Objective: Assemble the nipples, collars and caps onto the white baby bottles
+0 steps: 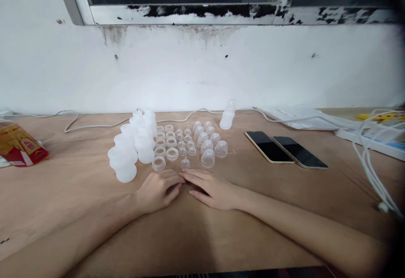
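My left hand point(158, 191) and my right hand point(211, 189) lie flat on the brown table point(63, 193), palms down, fingertips meeting in the middle. Both hold nothing. Just beyond them stand rows of small parts: translucent white bottles point(133, 147) on the left, clear rings point(164, 145) beside them, small clear teats point(185, 145), and clear dome caps point(209, 143) on the right. The nearest teat point(185, 163) stands a little beyond my fingertips. One assembled bottle point(228, 115) stands apart, behind the caps.
Two phones point(284, 149) lie face up to the right. White cables point(370, 160) run along the wall and across the right side. A red and yellow packet point(20, 145) lies at the left edge. Papers and plastic point(316, 117) sit at the back right.
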The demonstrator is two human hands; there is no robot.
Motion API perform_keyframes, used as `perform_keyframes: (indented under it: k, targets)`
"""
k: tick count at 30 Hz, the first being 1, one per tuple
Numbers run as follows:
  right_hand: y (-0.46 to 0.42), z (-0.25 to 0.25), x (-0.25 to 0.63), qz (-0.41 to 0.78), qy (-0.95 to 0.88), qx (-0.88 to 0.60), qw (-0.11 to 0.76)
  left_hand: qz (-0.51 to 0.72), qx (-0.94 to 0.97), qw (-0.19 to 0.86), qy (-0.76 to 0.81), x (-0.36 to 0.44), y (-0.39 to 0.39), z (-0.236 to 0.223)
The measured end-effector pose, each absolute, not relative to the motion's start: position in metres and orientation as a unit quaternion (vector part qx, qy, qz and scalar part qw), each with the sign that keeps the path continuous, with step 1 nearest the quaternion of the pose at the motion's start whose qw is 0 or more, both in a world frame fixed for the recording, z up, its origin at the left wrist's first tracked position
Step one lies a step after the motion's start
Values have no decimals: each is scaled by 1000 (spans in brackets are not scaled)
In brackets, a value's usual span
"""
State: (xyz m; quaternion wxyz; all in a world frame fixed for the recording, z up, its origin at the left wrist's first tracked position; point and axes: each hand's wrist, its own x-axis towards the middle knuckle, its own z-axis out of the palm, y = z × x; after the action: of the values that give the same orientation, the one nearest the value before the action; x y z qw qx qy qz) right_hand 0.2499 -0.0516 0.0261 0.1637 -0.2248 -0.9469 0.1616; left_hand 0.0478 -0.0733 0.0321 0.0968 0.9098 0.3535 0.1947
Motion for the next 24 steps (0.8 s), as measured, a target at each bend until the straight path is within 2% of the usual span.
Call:
perform_keyframes:
  k: [5,7,10,14,19,24]
  targets:
    - [-52,25,248,148,-937,-232,216,254,837,-50,483,46,-73,29]
    - [-52,25,246,151,-921,-262,246,244,823,-72,509,47,-73,27]
    - [-50,22,241,153,-896,-306,282,213,844,-51,490,50,-72,25]
    - [-43,18,233,174,-884,-349,259,194,898,6,395,53,-73,28]
    - [-33,15,228,174,-873,-373,262,283,873,91,387,49,-70,29]
    - [-24,13,227,176,-842,-432,273,296,846,38,441,48,-63,24]
